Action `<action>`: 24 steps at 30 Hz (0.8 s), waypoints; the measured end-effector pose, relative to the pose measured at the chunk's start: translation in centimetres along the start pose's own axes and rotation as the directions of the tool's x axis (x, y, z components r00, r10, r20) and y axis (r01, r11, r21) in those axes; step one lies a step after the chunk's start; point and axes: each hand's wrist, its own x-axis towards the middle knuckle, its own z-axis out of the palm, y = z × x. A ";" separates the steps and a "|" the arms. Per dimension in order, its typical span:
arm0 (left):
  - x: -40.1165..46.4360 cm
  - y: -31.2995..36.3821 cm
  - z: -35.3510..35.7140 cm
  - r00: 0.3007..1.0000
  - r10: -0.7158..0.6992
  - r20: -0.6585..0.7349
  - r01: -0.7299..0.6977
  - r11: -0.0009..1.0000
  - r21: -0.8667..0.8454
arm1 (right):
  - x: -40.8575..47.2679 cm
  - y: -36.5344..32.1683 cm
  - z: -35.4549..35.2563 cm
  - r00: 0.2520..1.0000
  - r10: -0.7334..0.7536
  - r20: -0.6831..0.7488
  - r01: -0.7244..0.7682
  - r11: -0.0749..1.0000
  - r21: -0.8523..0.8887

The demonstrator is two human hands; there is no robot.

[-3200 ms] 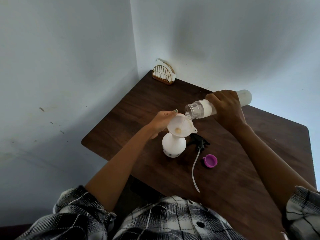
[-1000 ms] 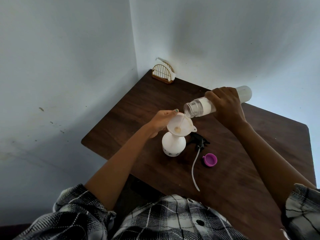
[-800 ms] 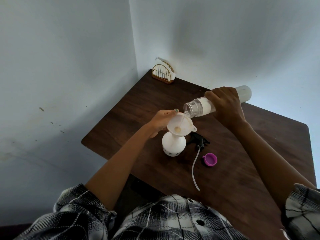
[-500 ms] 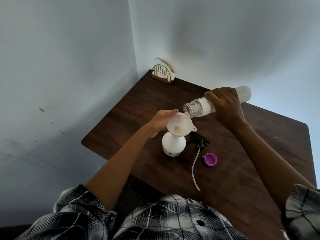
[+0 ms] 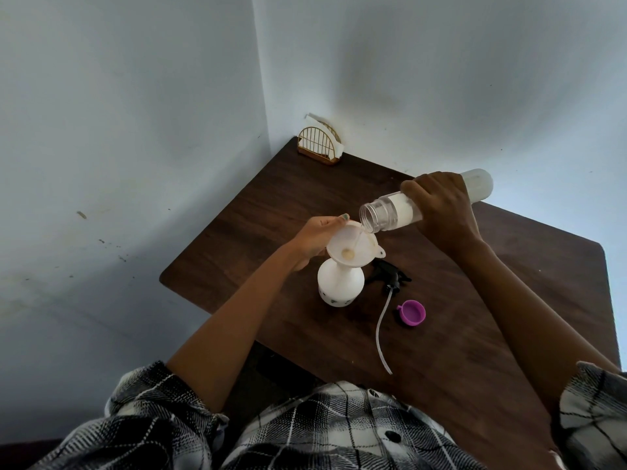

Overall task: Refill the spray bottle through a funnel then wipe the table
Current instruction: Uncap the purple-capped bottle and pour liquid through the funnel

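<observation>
A white spray bottle (image 5: 340, 289) stands on the dark wooden table (image 5: 475, 334) with a white funnel (image 5: 351, 245) in its neck. My left hand (image 5: 314, 237) grips the funnel's left rim. My right hand (image 5: 442, 206) holds a clear refill bottle (image 5: 390, 212) tipped almost level, its open mouth over the funnel's right edge. A thin stream of liquid runs from the mouth into the funnel. The black spray head (image 5: 390, 278) with its long dip tube (image 5: 381, 330) lies on the table right of the spray bottle.
A purple cap (image 5: 412, 312) lies open side up beside the dip tube. A gold wire napkin holder (image 5: 319, 145) with white napkins stands in the far corner against the walls. The table's left edge runs close to the spray bottle.
The refill bottle's raised end has lifted slightly over the last seconds. Both hands, the funnel and the spray bottle stay where they were.
</observation>
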 end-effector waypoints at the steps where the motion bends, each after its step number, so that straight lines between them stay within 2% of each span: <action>1: 0.0 0.0 0.0 1.000 0.001 0.002 -0.001 1.000 -0.003 | 0.0 -0.1 -0.1 1.000 0.001 -0.003 -0.001 1.000 0.001; 24: 0.2 -0.1 0.0 1.000 -0.007 -0.009 0.007 1.000 -0.002 | 0.1 0.1 0.2 1.000 -0.016 -0.004 0.016 1.000 -0.013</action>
